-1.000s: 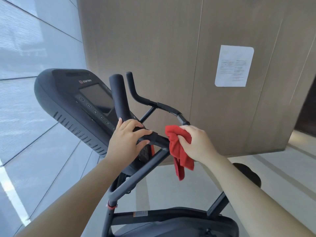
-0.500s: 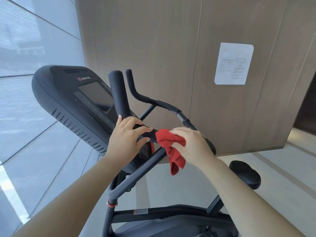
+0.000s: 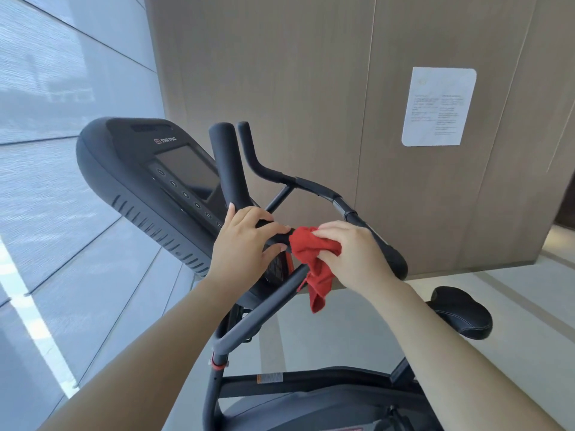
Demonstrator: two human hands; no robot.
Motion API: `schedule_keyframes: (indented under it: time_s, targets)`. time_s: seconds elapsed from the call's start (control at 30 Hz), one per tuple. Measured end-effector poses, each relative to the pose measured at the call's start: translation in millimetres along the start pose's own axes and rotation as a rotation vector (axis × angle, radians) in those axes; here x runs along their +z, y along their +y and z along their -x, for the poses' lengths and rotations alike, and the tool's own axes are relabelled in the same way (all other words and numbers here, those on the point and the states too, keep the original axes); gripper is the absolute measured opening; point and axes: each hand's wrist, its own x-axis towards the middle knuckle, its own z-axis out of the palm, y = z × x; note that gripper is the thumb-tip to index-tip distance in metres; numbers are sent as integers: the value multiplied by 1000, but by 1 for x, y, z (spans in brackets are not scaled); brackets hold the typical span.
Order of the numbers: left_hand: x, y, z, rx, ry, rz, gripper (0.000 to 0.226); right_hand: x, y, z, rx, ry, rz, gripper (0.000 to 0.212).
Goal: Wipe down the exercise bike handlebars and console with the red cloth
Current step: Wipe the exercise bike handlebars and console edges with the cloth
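Wiping under way at the middle of the handlebars (image 3: 228, 169); only the head view is available.

Head view, hands: the left hand (image 3: 245, 241) is wrapped round the bar just below the upright horn, fingers curled over the top and thumb underneath, holding the bar and nothing else. The right hand (image 3: 354, 253) has the red cloth (image 3: 314, 262) bunched under curled fingers and presses it against the bar, touching or nearly touching the left fingertips. A loose tail of cloth hangs free below the hand, in front of the slanted frame tube.

Head view, surroundings: the console (image 3: 130, 169) sits to the left, tilted, with a dark screen and a row of buttons; no hand is on it. The seat (image 3: 463, 312) is lower right. A paper notice (image 3: 438, 110) is stuck on the wood-panelled wall.

Handling, judged: the cloth looks light, soft and limp, so it should wrap round a tube easily. It is best held bunched in the palm, with the tail gathered in so it cannot catch. The bars look rigid and matt, probably grippy, so firm rubbing seems safe. The console screen and buttons likely want lighter pressure.
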Motion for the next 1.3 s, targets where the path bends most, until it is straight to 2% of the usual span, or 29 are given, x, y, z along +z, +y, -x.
schedule_keyframes:
  time_s: [0.1, 0.2, 0.27, 0.4, 0.5, 0.67, 0.73, 0.83, 0.9, 0.97, 1.13, 1.3]
  targets:
    - [-1, -1, 0, 1, -15, -2, 31, -18, 5, 5, 0, -42, -67, 31]
    - [-3, 0, 1, -5, -35, 16, 30, -38, 11, 1, 162, 41, -215, 35]
    - [-3, 1, 1, -10, -36, 25, 29, -55, 14, -3, 199, 89, -304, 33]
    - [-3, 7, 1, -39, 0, 43, 26, -88, 7, -14, 127, 92, -400, 29]
    - [-3, 12, 1, -80, 33, 55, 34, -103, 6, -20, 54, 91, -421, 31]
    - [1, 27, -1, -153, -17, -10, 38, -108, 23, -23, 51, 138, -431, 26]
    - [4, 34, -3, -192, -41, -41, 32, -96, 33, -18, 46, 77, -307, 33]
    - [10, 47, -5, -235, -47, -55, 31, -67, 44, -4, -57, -222, -100, 43]
    - [14, 59, -5, -254, -63, -43, 37, -55, 47, 3, -73, -374, -47, 44]
    - [19, 70, -2, -272, -67, -28, 30, -54, 49, 1, -50, -453, -62, 47]
    - [21, 88, 1, -375, -67, -17, 21, -65, 62, -12, -12, -523, -187, 38]
    - [20, 99, -3, -453, -90, -28, 21, -64, 77, -5, -91, -416, -263, 30]
